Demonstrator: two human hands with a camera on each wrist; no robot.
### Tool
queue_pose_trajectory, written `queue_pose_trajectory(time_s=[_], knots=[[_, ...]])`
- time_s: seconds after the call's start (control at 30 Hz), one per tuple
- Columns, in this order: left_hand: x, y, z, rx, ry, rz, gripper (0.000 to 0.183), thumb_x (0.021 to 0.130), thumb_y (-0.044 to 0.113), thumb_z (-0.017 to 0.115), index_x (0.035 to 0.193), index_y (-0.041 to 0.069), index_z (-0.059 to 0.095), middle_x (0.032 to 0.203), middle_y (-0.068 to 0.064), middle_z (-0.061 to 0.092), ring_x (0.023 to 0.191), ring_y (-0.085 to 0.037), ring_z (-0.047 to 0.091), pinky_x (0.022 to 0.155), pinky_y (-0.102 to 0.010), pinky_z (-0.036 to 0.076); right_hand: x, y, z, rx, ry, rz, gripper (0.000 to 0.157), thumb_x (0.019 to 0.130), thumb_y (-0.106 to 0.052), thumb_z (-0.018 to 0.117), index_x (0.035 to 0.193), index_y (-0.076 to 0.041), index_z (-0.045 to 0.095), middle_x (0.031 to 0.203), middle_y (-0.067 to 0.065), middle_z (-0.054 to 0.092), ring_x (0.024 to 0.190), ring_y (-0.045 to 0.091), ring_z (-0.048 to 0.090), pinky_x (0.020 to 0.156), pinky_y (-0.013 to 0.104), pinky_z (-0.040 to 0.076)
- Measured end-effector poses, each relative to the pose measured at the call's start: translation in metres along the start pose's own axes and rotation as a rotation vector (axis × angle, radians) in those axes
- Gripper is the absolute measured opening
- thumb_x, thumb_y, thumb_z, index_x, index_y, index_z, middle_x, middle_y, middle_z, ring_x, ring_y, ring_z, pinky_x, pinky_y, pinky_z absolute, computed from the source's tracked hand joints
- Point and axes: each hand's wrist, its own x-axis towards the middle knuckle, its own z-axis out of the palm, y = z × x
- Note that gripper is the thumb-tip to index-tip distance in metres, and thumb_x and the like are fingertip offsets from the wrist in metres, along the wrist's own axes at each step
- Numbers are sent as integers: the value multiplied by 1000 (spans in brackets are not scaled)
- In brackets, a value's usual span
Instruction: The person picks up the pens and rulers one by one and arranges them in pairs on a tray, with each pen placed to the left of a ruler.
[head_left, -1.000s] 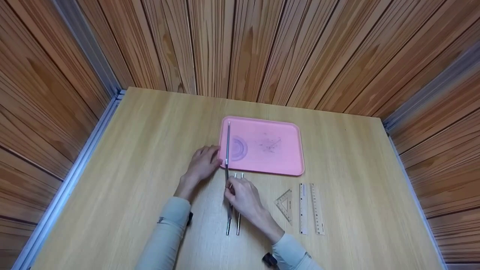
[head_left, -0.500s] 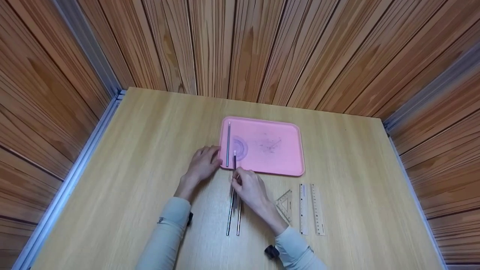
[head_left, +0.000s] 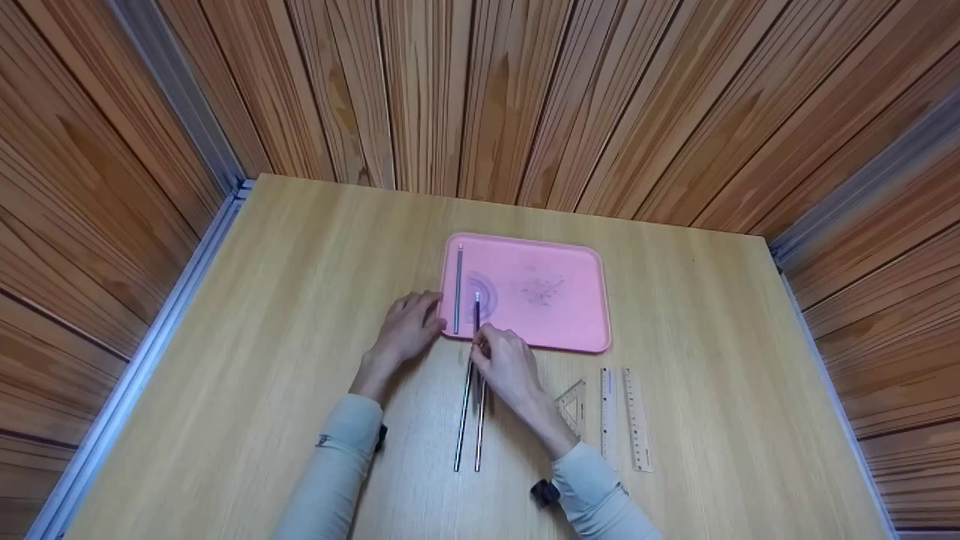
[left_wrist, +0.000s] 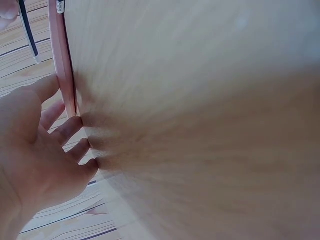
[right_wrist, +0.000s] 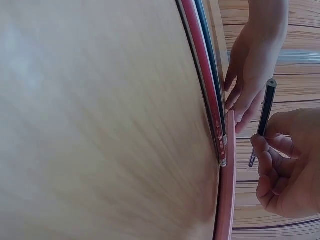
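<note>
My right hand (head_left: 510, 367) pinches a dark pencil (right_wrist: 267, 107) between thumb and fingers. Its pale-tipped end overlaps the clear protractor (head_left: 489, 289) in the head view. The pink tray (head_left: 562, 326) carries that protractor, and a greyish pencil (head_left: 458, 289) lies along its left side. At the tray's near left corner, my left hand (head_left: 407, 326) rests on the table, thumb and fingers at the rim, loosely spread. Below the tray lie two more pencils, a red one (right_wrist: 202, 65) and a dark blue one (right_wrist: 212, 65), partly hidden by the right hand in the head view.
Right of the right forearm lie a clear set square (head_left: 574, 405), partly covered by the arm, and two clear rulers, one nearer (head_left: 607, 412) and one farther right (head_left: 637, 420). Wood-panelled walls (head_left: 495, 97) enclose the table (head_left: 337, 247) at the back and sides.
The right hand has carried the dark pencil forward and to the right, from beside the greyish pencil's near end to over the protractor. My left hand has stayed at the tray's corner.
</note>
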Motion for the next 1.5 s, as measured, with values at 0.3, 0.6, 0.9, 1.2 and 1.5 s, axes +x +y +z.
queue_pose_trajectory(time_s=[0.3, 0.6, 0.9, 1.2, 1.5], knots=[[-1, 0, 1, -22, -1, -9, 55, 101, 41, 54, 152, 29, 39, 158, -3, 36, 152, -29, 19, 124, -55, 17, 10, 8, -4, 10, 2, 41, 4, 88, -11, 66, 89, -7, 67, 75, 2, 68, 68, 16, 59, 62, 32, 52], [-1, 1, 1, -22, 12, -3, 56, 101, 41, 54, 153, 28, 38, 158, -3, 36, 152, -29, 19, 124, -55, 17, 23, 25, -6, 31, 1, 100, 4, 90, -11, 64, 89, -8, 67, 77, 4, 71, 68, 18, 63, 62, 33, 55], [0, 0, 1, -10, 9, 8, 55, 100, 39, 55, 152, 26, 40, 157, -4, 39, 151, -30, 21, 124, -54, 18, 30, 35, -8, 23, 27, 157, 5, 89, -13, 66, 90, -10, 70, 76, 3, 71, 70, 19, 65, 66, 38, 55], [0, 0, 2, -6, 7, 9, 54, 101, 38, 55, 151, 25, 41, 155, -4, 40, 151, -30, 22, 124, -53, 18, 40, 46, -9, 35, 47, 178, 5, 90, -12, 66, 91, -9, 70, 77, 4, 72, 71, 20, 66, 67, 37, 56], [0, -1, 2, -13, 18, 8, 55, 100, 40, 55, 152, 26, 41, 155, -3, 41, 151, -29, 23, 124, -52, 18, 50, 54, -12, 33, 51, 180, 6, 92, -13, 65, 92, -8, 69, 81, 6, 72, 70, 19, 66, 65, 37, 56]])
